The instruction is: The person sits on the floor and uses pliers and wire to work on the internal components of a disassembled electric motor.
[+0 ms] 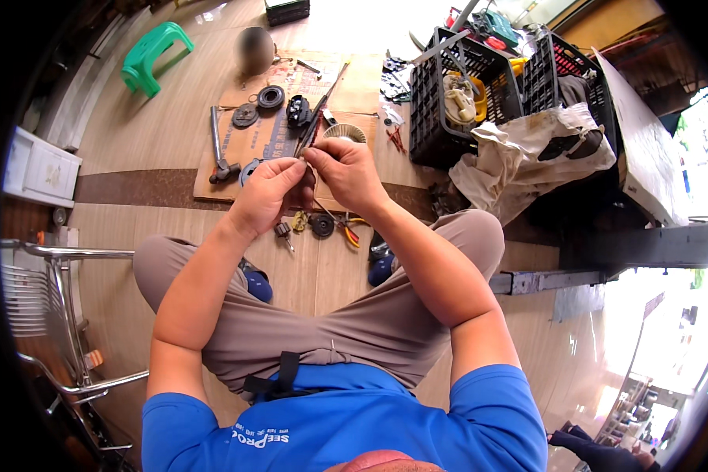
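My left hand and my right hand meet over a cardboard sheet, fingertips pinched on a small, thin piece that I cannot make out. Just beyond them lie long dark rods, a black component, a ribbed round part, a black ring, a dark disc and a hammer-like tool. Nearer me on the floor are yellow-handled pliers, a black wheel and a small metal part.
A green stool stands back left, a metal chair frame at left. Black crates with tools and a draped cloth sit at right, beside a grey beam. Another person's dark-clothed legs show at lower right.
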### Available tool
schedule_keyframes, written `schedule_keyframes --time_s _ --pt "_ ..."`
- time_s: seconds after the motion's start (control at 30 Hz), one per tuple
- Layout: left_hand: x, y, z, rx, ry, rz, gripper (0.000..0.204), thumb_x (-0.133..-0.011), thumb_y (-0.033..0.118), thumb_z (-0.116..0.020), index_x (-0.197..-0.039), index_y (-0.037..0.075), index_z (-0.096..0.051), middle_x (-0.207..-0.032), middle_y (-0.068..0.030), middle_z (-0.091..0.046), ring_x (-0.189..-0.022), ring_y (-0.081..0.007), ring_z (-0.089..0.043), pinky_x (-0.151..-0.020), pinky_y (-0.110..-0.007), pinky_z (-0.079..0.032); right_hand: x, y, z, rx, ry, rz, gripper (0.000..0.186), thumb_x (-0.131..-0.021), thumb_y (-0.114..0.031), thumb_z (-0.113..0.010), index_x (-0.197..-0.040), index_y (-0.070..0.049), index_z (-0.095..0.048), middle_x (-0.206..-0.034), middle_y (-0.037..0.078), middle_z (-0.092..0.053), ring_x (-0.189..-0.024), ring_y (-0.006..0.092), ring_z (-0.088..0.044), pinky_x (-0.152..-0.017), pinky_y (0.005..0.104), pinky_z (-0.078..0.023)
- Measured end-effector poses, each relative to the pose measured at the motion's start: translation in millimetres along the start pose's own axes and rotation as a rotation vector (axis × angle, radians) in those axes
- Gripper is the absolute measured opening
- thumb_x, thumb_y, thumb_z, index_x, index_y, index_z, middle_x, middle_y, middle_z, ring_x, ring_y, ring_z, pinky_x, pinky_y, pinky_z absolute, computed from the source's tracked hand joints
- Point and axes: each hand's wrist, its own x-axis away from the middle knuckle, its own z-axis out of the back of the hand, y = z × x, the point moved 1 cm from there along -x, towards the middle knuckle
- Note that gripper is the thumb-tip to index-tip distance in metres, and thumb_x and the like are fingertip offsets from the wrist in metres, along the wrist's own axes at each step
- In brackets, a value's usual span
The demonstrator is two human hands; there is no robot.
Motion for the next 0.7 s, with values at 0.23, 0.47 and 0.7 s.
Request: schedule_keyframes --time_s 0.23,0.47,0.7 --pt "-0.8 3.9 -12.0 -0.758 0.234 -0.157 0.021 -0.099 0.016 -0.053 -0.090 -0.001 -0.062 -0.076 -0.0062 -0.065 -0.068 -0.0194 -0.064 -0.060 -0.031 -0.049 3.5 -0.8 2.0 0.319 0.097 0.022 0.019 -0.092 -0.014 -0.064 -0.085 0.004 -0.066 -0.070 0.006 -0.063 -0.066 0.0094 -0.055 -0.060 0.0280 -0.046" --pt "-1.2 2.1 -22.5 -1.703 0.407 -0.712 0.019 -0.095 0.017 -0.055 -0.086 0.001 -0.060 -0.075 -0.0147 -0.062 -0.070 -0.0309 -0.063 -0.063 -0.040 -0.050 -3.0 22.5 -5.6 0.174 0.160 -0.062 0.021 -0.092 -0.014 -0.063 -0.085 0.006 -0.065 -0.070 0.008 -0.065 -0.065 0.0105 -0.055 -0.059 0.0291 -0.046" --pt "3.9 12.7 -14.2 -0.116 0.201 -0.027 0.026 -0.103 0.023 -0.050 -0.097 0.001 -0.062 -0.079 -0.0013 -0.064 -0.065 -0.0097 -0.060 -0.061 -0.025 -0.050 -1.4 3.6 -1.9 -0.052 0.035 -0.108 0.018 -0.098 -0.017 -0.059 -0.092 -0.001 -0.065 -0.076 -0.004 -0.060 -0.061 0.0016 -0.045 -0.053 0.0187 -0.036"
